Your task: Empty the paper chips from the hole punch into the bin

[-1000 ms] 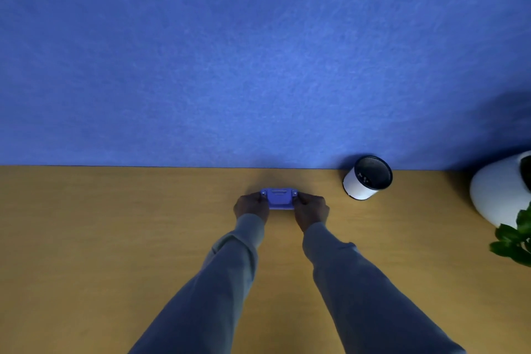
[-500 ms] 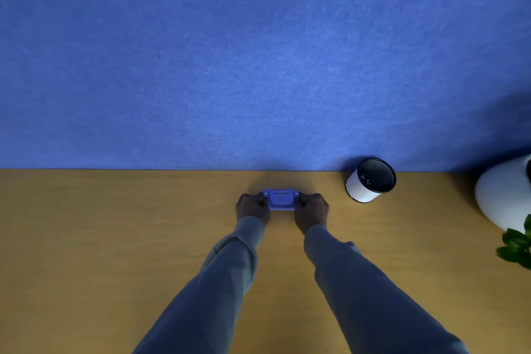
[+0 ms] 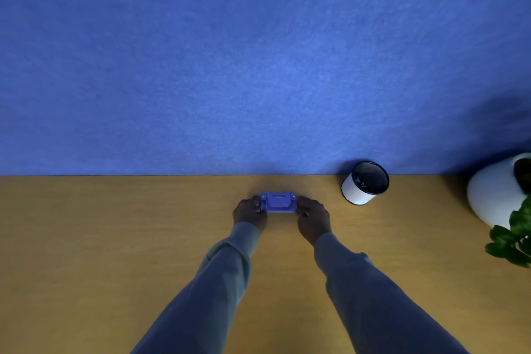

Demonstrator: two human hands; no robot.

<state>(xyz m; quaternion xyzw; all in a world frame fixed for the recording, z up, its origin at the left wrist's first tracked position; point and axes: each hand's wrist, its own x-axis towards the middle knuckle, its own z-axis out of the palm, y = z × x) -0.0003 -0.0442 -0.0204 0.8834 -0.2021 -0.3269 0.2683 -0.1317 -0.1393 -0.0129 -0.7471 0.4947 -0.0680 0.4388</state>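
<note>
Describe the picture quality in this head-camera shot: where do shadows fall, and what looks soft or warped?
Head view: dim, bluish light; a dark shadow spreads over the blue wall behind the white planter, a fainter one beside the bin. Wide-angle stretch swells the grey sleeves towards the bottom edge. Both hands, the left hand and right hand, and the hole punch look soft, detail smeared.

Blue hole punch point(image 3: 277, 203) near the desk's back edge — to its right, apart, a white bin point(image 3: 364, 183), dark inside.

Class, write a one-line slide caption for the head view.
Both hands, left and right, grip a blue hole punch on the table, bin to its right.
</note>
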